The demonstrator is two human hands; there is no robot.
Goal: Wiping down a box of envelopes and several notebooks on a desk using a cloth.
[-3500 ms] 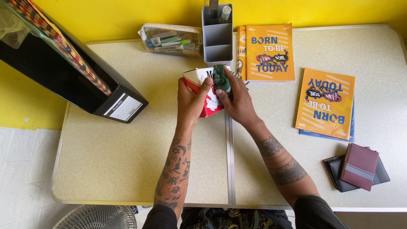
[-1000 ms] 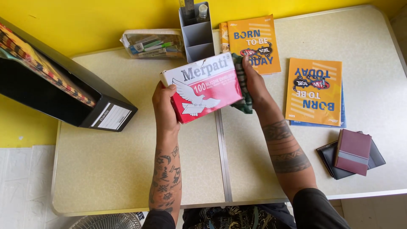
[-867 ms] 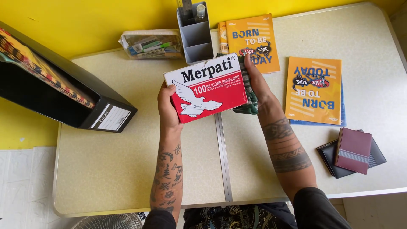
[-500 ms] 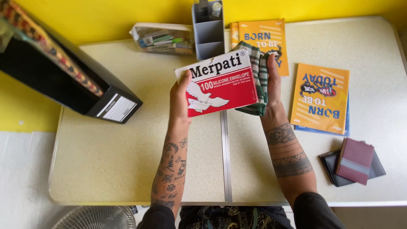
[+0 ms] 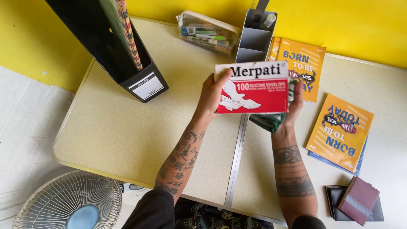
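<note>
Slippage looks possible: left hand (image 5: 210, 92) and right hand (image 5: 294, 106) each close a grip on the red-and-white box (image 5: 252, 88), the right also pinching a green cloth (image 5: 268, 121) above the bench (image 5: 127, 131).

The red-and-white box (image 5: 253, 88) hides most of the green cloth (image 5: 271, 121) and the right hand (image 5: 295, 106) fingers.

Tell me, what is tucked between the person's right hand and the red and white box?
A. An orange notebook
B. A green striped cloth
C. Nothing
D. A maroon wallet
B: a green striped cloth sits between the right hand and the red and white box.
</note>
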